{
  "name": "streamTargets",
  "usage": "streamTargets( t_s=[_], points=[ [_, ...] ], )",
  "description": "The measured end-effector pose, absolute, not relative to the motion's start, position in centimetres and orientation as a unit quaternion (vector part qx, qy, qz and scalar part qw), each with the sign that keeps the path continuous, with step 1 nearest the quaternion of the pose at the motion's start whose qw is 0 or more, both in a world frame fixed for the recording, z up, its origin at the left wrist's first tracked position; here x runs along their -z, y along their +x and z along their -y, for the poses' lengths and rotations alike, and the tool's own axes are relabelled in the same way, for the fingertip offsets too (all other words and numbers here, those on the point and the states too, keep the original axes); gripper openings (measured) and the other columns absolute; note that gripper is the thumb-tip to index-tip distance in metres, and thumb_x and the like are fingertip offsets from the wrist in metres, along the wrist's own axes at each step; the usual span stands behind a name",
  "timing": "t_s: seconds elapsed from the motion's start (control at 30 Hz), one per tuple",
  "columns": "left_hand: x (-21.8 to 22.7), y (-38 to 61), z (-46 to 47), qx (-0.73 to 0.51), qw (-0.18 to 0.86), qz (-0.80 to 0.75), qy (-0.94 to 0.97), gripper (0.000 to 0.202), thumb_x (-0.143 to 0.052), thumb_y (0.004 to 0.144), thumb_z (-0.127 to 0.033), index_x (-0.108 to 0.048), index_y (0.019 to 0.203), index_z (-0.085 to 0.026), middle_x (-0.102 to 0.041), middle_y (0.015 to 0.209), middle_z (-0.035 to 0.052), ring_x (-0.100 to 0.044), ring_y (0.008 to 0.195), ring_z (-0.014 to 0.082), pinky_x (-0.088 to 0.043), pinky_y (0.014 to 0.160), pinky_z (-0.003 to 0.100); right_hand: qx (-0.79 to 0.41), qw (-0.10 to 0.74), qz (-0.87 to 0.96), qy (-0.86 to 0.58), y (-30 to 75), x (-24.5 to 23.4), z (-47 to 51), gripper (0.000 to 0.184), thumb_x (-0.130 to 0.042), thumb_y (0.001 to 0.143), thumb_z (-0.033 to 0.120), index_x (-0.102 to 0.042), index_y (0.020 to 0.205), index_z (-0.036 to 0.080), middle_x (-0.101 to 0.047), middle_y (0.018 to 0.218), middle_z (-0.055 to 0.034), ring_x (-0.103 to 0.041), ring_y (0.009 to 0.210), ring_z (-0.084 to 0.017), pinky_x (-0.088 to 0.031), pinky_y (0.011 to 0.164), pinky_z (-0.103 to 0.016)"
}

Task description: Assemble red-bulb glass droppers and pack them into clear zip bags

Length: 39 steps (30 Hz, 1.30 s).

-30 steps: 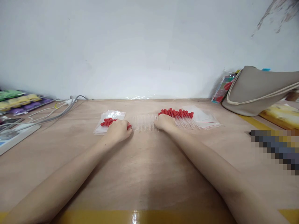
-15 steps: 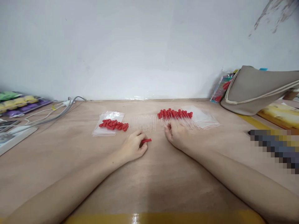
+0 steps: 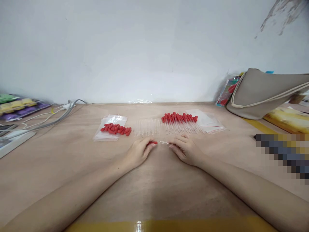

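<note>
My left hand [image 3: 140, 149] is closed on a red rubber dropper bulb [image 3: 153, 142], whose end points right. Facing it, my right hand [image 3: 185, 149] pinches a clear glass dropper tube [image 3: 165, 142] that points left. A small gap separates tube and bulb. Beyond my left hand, loose red bulbs [image 3: 116, 129] lie partly on clear plastic bags [image 3: 106, 137]. A row of bare clear tubes [image 3: 146, 127] lies between the two groups. Behind my right hand are several droppers [image 3: 180, 118] with red bulbs on clear tubes.
More clear bags [image 3: 212, 124] lie right of the droppers. A grey-brown bag [image 3: 263, 93] and a pixelated dark object [image 3: 282, 158] are at the right. Grey cables [image 3: 60, 119], a white power strip [image 3: 19, 141] and a tray with coloured items [image 3: 21, 106] are at the left.
My right hand has drawn back from the finished droppers and now holds a clear tube towards my left hand. The red bulb in my left hand has shifted slightly.
</note>
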<state>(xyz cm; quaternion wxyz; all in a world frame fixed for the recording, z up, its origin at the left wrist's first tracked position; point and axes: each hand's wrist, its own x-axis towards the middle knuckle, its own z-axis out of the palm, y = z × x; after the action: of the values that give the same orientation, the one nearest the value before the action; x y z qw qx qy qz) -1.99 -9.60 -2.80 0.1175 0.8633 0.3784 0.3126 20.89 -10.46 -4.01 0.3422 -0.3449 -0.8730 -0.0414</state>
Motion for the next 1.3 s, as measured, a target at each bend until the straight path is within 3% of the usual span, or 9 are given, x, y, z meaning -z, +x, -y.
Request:
streamTargets(
  t_s=[0.5,0.87,1.3],
  points=[
    [2.5,-1.7,9.6,-0.322,0.191,-0.386,0.843,0.014,-0.05,0.085,-0.028,-0.059,0.091,-0.019,-0.065,0.083,0.0002,-0.058,0.074,0.0134,-0.045,0.067,0.024,0.028,0.323,0.89,-0.32,20.5,4.3,10.3,0.018,-0.042,0.087,0.024,-0.059,0.088,0.018,-0.061,0.07,-0.002,-0.053,0.066,-0.013,-0.034,0.071,-0.03],
    [2.9,-2.1,9.5,-0.306,0.222,-0.334,0.864,0.016,-0.046,0.087,-0.024,-0.06,0.092,-0.019,-0.065,0.087,0.0013,-0.059,0.081,0.0139,-0.046,0.075,0.026,0.005,0.308,0.908,-0.284,20.8,4.0,9.2,0.02,-0.043,0.087,0.024,-0.063,0.09,0.021,-0.06,0.076,-0.0024,-0.05,0.065,-0.012,-0.036,0.064,-0.027],
    [2.8,-2.2,9.4,-0.284,0.196,-0.353,0.869,0.015,-0.051,0.084,-0.027,-0.062,0.09,-0.018,-0.065,0.081,0.0012,-0.059,0.073,0.0131,-0.045,0.067,0.023,0.112,0.276,0.907,-0.298,19.3,3.0,9.9,0.027,-0.039,0.087,0.02,-0.061,0.072,0.016,-0.056,0.062,-0.0015,-0.042,0.055,-0.01,-0.028,0.064,-0.028]
  ],
)
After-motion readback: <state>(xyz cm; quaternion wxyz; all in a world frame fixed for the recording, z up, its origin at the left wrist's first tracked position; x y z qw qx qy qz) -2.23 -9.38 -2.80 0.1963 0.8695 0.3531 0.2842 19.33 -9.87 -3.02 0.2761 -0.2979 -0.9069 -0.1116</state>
